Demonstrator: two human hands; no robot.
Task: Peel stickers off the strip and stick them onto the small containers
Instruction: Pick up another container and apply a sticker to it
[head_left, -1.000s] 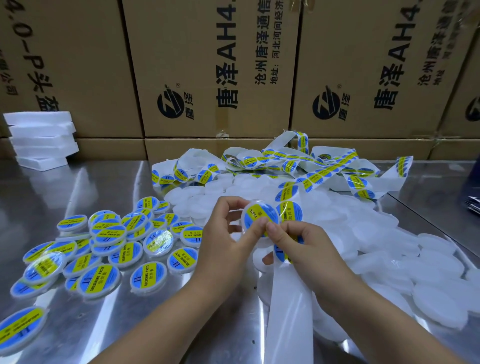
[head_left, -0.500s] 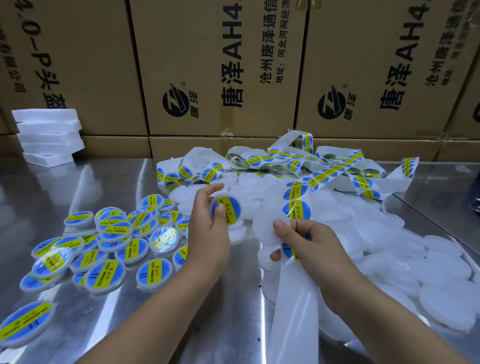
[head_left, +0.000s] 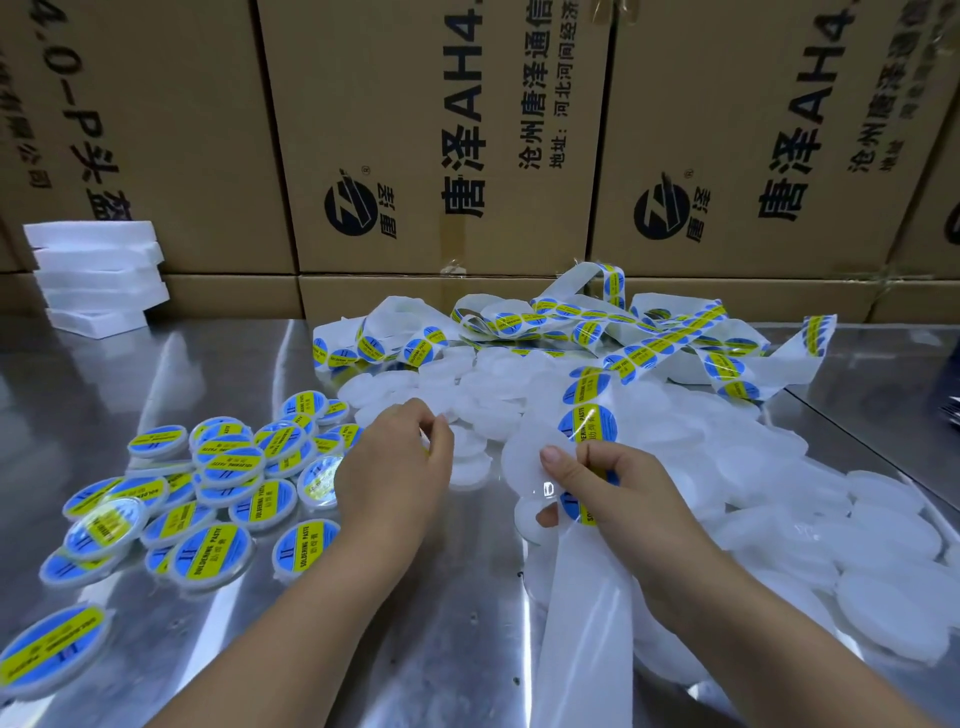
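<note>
Looking down across a shiny metal worktop (head_left: 156, 374). Pinching the sticker strip (head_left: 576, 623) in the right hand (head_left: 618, 488), grip clenched on it, thumb pressing on the white backing, with a round blue-and-yellow sticker (head_left: 589, 428) showing just above the fingers. Trailing the strip out of a loose tangle at the back of the worktop, through that grip, and down past the bottom edge of the view between the two forearms.

Reaching with the left hand (head_left: 395, 467), fingers curled, right at the near-left edge of the heap of plain white containers (head_left: 883, 545); cannot tell whether this grip is holding anything.

Spreading over the right half of the worktop with that white heap, and running under the strip. Clustering on the left with the labelled containers (head_left: 223, 467), some overlapping, just beside the left hand, plus one lying apart at the bottom-left corner.

Leaving bare metal between the forearms near the bottom edge, and more at the far left between the labelled cluster and a stack of white foam blocks (head_left: 98, 275). Closing off the back edge with a wall of cardboard boxes (head_left: 441, 130), the tangle lying close against it. Running diagonally at the far right with a seam in the metal, just past the white heap.
</note>
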